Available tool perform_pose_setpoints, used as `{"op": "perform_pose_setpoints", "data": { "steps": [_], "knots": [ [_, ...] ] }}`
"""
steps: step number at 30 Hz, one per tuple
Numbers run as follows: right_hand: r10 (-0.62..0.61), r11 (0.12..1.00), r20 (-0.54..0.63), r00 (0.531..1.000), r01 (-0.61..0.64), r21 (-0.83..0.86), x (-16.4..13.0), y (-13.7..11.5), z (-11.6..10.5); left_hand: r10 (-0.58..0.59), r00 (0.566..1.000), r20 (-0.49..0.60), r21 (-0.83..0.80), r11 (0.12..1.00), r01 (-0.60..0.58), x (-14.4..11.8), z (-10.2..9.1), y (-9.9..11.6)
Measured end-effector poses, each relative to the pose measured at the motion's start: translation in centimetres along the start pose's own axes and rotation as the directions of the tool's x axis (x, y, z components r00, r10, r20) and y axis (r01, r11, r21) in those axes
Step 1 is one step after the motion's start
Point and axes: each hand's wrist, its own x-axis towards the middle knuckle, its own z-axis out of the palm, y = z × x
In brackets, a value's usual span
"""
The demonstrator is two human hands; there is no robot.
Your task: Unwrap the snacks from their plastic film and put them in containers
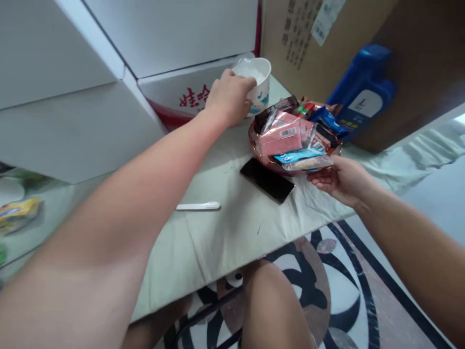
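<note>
Fingers of the left hand (228,99) wrap the paper cup (256,82) by its side, steadying it upright. Right hand (339,179) grips the snack bowl (261,157) by its near rim, beside the phone (267,180).

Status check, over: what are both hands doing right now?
Left hand gripping white paper cup. Right hand holding rim of reddish snack bowl. Black phone and white plastic spoon lie nearby, untouched.

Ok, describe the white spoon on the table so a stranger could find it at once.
Start at the table under its pale cloth, then go to the black phone near the front edge. Left of the phone, lying flat and alone, is the white spoon: slim, plastic-looking, the only utensil there.
</note>
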Motion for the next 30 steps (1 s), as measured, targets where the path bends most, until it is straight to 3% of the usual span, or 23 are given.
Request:
{"op": "perform_pose_setpoints", "data": {
  "steps": [4, 8, 11, 14, 17, 20, 26, 30],
  "knots": [
    [0.033, 0.996, -0.057, 0.998, -0.028, 0.081, 2.0, 0.2, -1.6, 0.018, 0.999, 0.029, 0.012, 1.0, -0.019, 6.0, 5.5, 2.5],
    [0.037, 0.988, -0.067, 0.997, -0.027, 0.152, 4.2, 1.1, -1.5, 0.035, 0.989, 0.145, -0.047, 0.999, -0.028, 9.2, 9.9, 2.4],
    [0.031, 0.983, -0.031, 0.999, -0.024, 0.183, 5.7, 1.3, -0.6, 0.028, 0.999, -0.021, -0.18, 0.983, -0.032, 9.4, 10.8, 1.5],
    [-0.003, 0.981, 0.0, 1.0, 0.003, 0.195, 7.1, 0.8, 0.9, -0.076, 0.978, -0.192, -0.281, 0.96, 0.02, 8.0, 10.1, 0.6],
    [-0.053, 0.973, 0.013, 0.999, 0.048, 0.225, 9.1, -0.3, 3.0, -0.223, 0.935, -0.276, -0.46, 0.885, 0.075, 5.1, 9.2, -0.3],
    [-0.132, 0.958, -0.036, 0.991, 0.137, 0.253, 11.6, -1.6, 5.1, -0.265, 0.92, -0.29, -0.556, 0.828, 0.063, 1.6, 9.1, -1.3],
    [-0.29, 0.909, -0.198, 0.936, 0.334, 0.25, 17.1, -3.9, 8.6, -0.233, 0.948, -0.215, -0.63, 0.775, 0.048, -3.4, 9.0, -3.5],
    [-0.321, 0.9, -0.245, 0.915, 0.375, 0.223, 20.8, -5.9, 10.7, -0.417, 0.894, -0.16, -0.678, 0.705, 0.207, -5.1, 7.9, -5.8]
  ]
}}
